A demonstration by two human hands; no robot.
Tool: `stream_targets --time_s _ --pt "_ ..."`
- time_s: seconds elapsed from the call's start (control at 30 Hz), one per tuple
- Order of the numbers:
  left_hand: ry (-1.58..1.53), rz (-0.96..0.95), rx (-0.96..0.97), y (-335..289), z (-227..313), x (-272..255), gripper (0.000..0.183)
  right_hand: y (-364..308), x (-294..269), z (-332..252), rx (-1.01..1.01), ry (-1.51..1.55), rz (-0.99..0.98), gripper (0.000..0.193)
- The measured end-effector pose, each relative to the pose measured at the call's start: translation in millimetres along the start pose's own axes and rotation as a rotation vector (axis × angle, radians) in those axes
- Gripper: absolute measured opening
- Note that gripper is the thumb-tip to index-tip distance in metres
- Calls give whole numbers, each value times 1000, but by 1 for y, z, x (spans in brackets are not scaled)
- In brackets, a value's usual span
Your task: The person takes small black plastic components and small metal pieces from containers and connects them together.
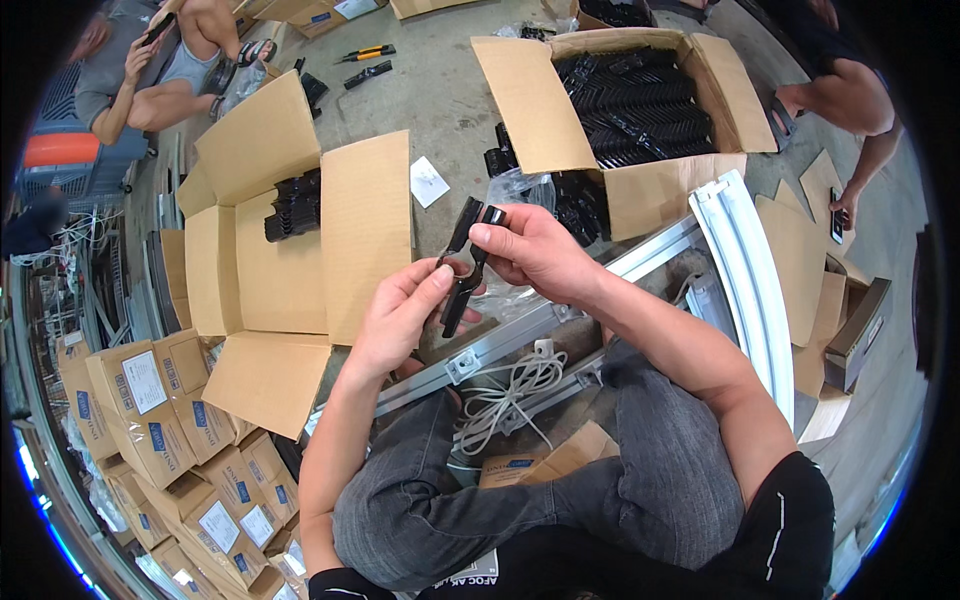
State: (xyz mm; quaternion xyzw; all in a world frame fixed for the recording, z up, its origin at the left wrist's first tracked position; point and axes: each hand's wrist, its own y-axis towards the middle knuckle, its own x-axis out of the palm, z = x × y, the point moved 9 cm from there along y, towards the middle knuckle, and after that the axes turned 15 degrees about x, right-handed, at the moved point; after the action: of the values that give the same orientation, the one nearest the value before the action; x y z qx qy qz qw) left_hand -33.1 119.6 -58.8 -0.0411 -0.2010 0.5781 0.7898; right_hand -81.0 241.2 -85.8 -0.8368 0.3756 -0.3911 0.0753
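In front of my knees I hold a glossy black bracket-like part [464,300] with both hands. My left hand [400,308] pinches its lower side between thumb and fingers. My right hand [538,252] is closed on its upper right end, thumb on top. Whether it is one hinged part or two pieces held together I cannot tell. An open cardboard box [365,240] stands to the left, with a small stack of similar black parts [294,206] in it. Another open box [660,185], ahead to the right, is packed with rows of black parts [645,110].
White metal rails [745,290] and a coiled white cable [505,395] lie by my legs. Closed cartons [150,400] are piled at left. A white paper [429,182] and orange-handled tool [370,52] lie on the floor. Two people [165,80] sit nearby, each with a phone.
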Motion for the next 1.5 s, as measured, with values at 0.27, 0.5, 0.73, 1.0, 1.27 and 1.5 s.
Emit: stream_targets --time_s 0.27,0.5,0.73,1.0,1.27,1.5 --pt "238 -2 10 -2 -3 -2 35 2 -3 3 8 -26 73 28" --pt "232 -62 -75 -4 -8 -10 35 2 -7 1 17 -18 79 24" --pt "230 -29 -108 -7 -12 -15 38 1 -1 -6 63 -171 41 30" --pt "221 -25 -85 -3 -12 -11 43 3 -11 2 86 -95 55 24" --pt "320 4 -154 -2 -19 -14 43 1 -9 -4 39 -180 106 32" --pt "330 2 -131 -3 -18 -13 39 2 -3 -4 31 -211 81 25"
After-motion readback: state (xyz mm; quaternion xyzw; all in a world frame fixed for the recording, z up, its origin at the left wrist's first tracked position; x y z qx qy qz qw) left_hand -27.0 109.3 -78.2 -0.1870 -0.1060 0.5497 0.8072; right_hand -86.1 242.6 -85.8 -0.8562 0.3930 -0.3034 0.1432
